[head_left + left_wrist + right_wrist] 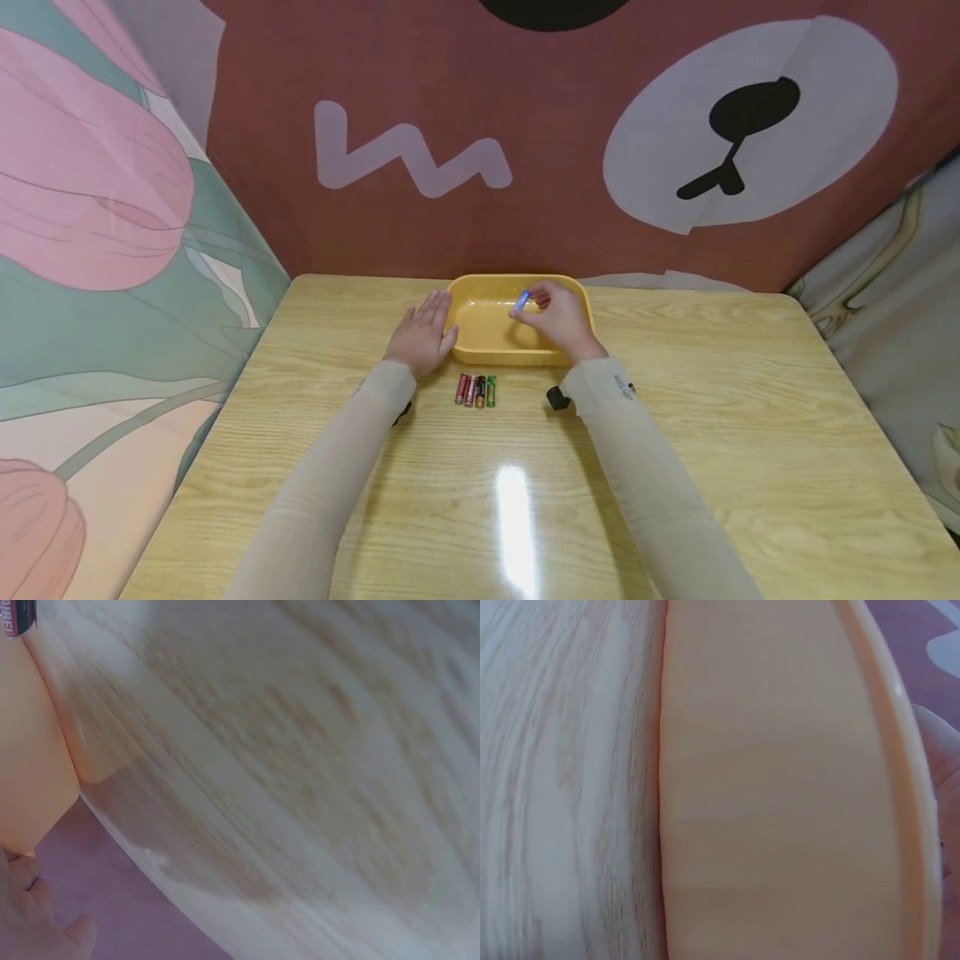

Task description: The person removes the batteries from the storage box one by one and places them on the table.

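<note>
The blue cylinder (pixel 521 301), apparently a battery, is slanting over the inside of the yellow tray (pixel 517 358), its upper end leaning right in the head view, and your right hand (pixel 561 319) is pinching it between thumb and fingers. Your left hand (pixel 422 335) is bracing the tray's left side with fingers extended, gripping nothing. On the surface (pixel 675 417), four batteries (pixel 480 392) are lying side by side just in front of the tray's near wall, their long axes pointing roughly toward it, the row sitting nearer your left hand.
</note>
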`<control>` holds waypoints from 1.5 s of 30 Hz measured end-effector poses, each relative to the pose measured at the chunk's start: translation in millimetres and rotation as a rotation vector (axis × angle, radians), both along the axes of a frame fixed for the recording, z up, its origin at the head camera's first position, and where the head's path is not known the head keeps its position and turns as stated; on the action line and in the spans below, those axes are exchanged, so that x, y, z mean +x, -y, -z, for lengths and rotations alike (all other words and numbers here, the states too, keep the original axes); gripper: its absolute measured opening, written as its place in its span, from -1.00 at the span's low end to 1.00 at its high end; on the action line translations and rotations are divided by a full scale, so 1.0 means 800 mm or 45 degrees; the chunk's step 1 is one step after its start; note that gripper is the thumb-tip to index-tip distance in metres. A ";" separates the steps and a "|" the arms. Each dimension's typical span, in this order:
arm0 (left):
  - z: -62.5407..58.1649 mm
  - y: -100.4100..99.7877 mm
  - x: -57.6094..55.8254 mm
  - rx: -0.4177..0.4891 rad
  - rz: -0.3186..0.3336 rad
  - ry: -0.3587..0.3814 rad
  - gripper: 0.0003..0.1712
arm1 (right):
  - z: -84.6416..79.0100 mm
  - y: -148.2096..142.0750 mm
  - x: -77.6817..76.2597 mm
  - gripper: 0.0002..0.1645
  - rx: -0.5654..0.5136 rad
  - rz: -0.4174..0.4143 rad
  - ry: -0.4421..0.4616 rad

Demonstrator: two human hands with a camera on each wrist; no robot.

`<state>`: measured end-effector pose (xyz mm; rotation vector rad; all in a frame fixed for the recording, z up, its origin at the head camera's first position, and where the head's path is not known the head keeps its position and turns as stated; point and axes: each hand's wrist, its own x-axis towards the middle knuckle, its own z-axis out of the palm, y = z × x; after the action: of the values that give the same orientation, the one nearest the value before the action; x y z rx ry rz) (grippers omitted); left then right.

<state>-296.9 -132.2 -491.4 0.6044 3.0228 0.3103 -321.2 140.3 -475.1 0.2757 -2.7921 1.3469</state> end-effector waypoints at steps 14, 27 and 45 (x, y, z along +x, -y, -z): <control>0.001 0.001 -0.001 0.014 0.013 0.003 -0.20 | -0.025 0.003 0.040 -0.35 -0.001 -0.031 -0.013; 0.004 0.001 0.000 -0.007 0.005 -0.002 -0.19 | -0.039 0.009 0.078 -0.31 -0.070 -0.019 0.036; 0.000 0.000 0.000 -0.031 0.000 0.001 -0.20 | -0.044 0.012 0.127 -0.32 -0.079 -0.032 -0.031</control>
<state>-296.6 -132.5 -491.4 0.6030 3.0214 0.2736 -219.8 130.7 -440.1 0.3244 -2.7307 1.4224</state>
